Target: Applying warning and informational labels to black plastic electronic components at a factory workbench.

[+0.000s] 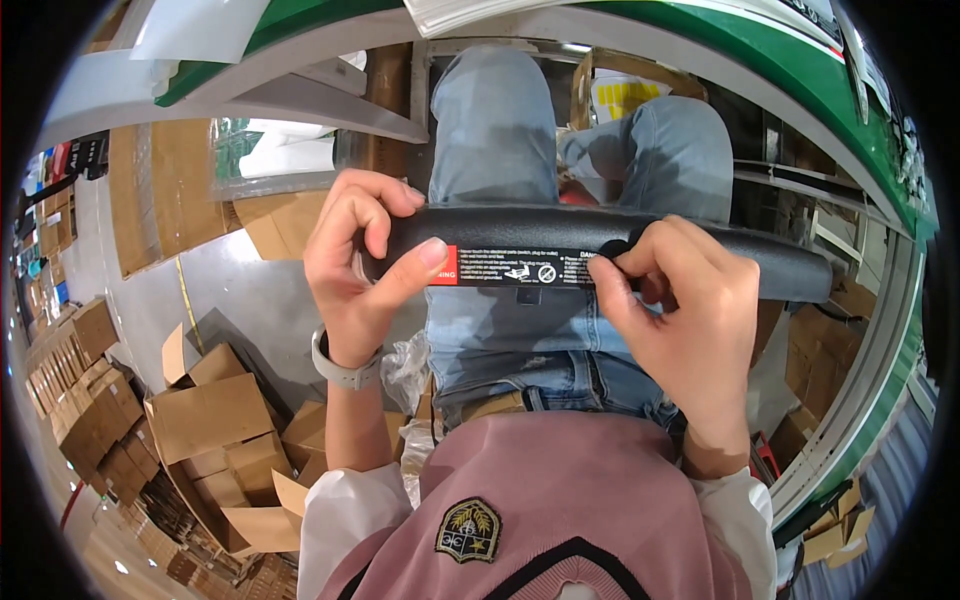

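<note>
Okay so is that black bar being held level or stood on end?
Level. The black bar lies crosswise over the person's lap, with the left hand gripping one end and the right hand pinching near its label.

A black bar (600, 245) was seen, its label (520, 268) black, white and red — faded blue jeans (500, 130) beneath, a pink sweater (560, 490) black-trimmed, brown cartons (200, 415) alongside.

Single head-worn fisheye view, looking steeply down the person's chest to lap and floor, both hands (365, 265) close beneath the lens, edges bending at the rim
</note>
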`<state>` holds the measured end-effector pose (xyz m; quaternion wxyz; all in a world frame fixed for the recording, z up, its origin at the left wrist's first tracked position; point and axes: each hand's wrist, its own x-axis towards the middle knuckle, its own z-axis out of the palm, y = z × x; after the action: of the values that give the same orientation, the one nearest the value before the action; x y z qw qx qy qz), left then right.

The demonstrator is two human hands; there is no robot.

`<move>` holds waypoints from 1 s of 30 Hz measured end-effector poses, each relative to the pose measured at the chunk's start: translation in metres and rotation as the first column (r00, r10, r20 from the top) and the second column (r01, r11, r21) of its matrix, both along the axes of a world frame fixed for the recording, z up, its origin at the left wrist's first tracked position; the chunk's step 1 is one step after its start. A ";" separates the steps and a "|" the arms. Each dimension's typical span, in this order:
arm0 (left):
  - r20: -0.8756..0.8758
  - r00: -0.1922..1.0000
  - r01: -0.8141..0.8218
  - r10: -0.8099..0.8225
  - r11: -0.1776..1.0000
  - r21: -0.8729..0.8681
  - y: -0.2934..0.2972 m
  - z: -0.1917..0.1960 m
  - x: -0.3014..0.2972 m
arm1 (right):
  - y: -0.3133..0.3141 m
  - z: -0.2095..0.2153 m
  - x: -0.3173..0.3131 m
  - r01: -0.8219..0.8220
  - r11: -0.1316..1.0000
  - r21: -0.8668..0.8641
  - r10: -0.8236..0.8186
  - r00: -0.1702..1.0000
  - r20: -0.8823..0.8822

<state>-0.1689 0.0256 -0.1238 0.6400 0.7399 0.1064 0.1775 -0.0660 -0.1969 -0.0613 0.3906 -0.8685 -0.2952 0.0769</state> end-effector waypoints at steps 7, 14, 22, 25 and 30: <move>-0.040 0.999 -0.005 0.009 0.996 0.091 -0.001 0.000 0.004 | 0.008 0.011 -0.001 -0.169 0.970 -0.177 0.214 0.937 0.277; -0.023 0.998 -0.052 0.055 0.994 0.095 0.000 0.002 0.009 | -0.056 -0.011 0.008 -0.109 0.868 -0.484 0.340 0.842 0.419; -0.067 0.973 0.231 -0.222 0.904 0.361 0.009 0.018 0.016 | -0.163 -0.024 0.067 0.100 0.929 -0.357 0.195 0.688 0.699; -0.229 0.924 0.382 -0.307 0.765 0.518 0.020 0.034 0.033 | -0.161 -0.015 0.076 0.000 0.886 -0.464 0.270 0.814 0.515; -0.558 0.775 0.576 -0.296 0.693 0.433 0.022 -0.027 0.059 | -0.140 0.023 0.100 0.047 0.959 -0.279 0.025 0.969 0.247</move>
<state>-0.1098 0.0479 -0.1505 0.3629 0.9220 0.0062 -0.1353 0.0336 -0.3370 -0.0381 0.2230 -0.9198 -0.3227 0.0071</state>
